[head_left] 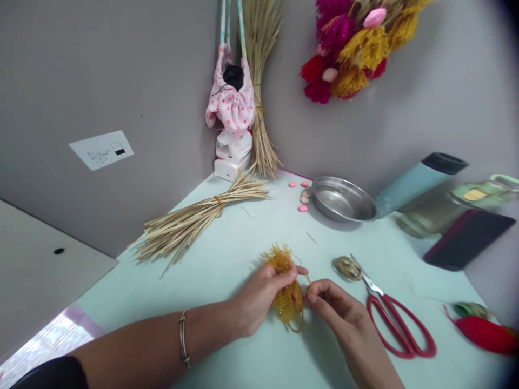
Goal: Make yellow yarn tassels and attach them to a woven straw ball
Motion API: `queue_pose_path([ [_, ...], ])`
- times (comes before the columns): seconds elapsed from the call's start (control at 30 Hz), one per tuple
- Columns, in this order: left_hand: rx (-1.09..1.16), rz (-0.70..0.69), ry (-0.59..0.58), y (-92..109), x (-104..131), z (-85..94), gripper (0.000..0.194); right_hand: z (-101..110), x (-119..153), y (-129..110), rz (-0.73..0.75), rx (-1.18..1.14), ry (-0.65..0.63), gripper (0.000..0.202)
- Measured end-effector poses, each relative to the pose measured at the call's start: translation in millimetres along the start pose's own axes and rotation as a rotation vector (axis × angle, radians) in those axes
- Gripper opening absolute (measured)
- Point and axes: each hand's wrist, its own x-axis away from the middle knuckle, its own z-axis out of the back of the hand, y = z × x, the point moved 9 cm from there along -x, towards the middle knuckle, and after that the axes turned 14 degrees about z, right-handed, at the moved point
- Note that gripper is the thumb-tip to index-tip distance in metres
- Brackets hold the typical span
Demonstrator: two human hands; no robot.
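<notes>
A yellow raffia-like tassel (288, 308) with a frayed upper end is pinched in my left hand (267, 292), above the table's near middle. A thin yellow strand (308, 278) runs from it to my right hand (334, 313), whose thumb and fingertips are closed on its end. Right of that hand lie scissors (381, 294) with red handles, their blades parted a little. Beside the blade tips sits a small coil of beige straw (347, 267).
A bundle of dry straw (194, 216) lies at the left back. Pink bead-like pieces (303, 208) are near a metal bowl (344, 200). A blue bottle (421, 183), a green bottle (441, 208), a dark phone-like slab (468, 240) and a red bundle (486, 332) line the right side.
</notes>
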Motion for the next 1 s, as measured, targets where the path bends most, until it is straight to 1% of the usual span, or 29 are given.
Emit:
queue_pose_path([
  [0.07, -0.032, 0.033, 0.02, -2.5, -0.3, 0.1, 0.034, 1.8, -0.1, 3.2, -0.017, -0.036, 0.021, 0.024],
  [0.17, -0.092, 0.051, 0.0, -3.1, 1.1, -4.5, 0.028, 2.1, -1.2, 5.0, -0.025, -0.091, 0.041, 0.022],
  [0.37, -0.16, 0.05, 0.011, -4.9, 1.2, -4.2, 0.027, 0.2, -0.6, 2.9, -0.039, -0.145, 0.067, 0.02],
  [0.53, -0.198, 0.054, -0.01, -7.1, 0.4, -5.7, 0.03, -0.8, 0.5, 1.7, -0.036, -0.145, 0.05, 0.02],
  [0.67, -0.215, 0.058, -0.002, -6.6, 0.1, -6.0, 0.028, -3.1, 0.5, -1.3, -0.023, -0.139, 0.022, 0.02],
  [0.83, -0.261, 0.072, 0.018, -7.6, -0.3, -5.5, 0.027, -1.2, -0.2, -3.8, -0.012, -0.105, 0.039, 0.02],
  [1.0, -0.245, 0.05, -0.013, -5.4, 2.1, -9.0, 0.023, -2.0, -0.7, -1.9, -0.004, -0.109, 0.045, 0.022],
])
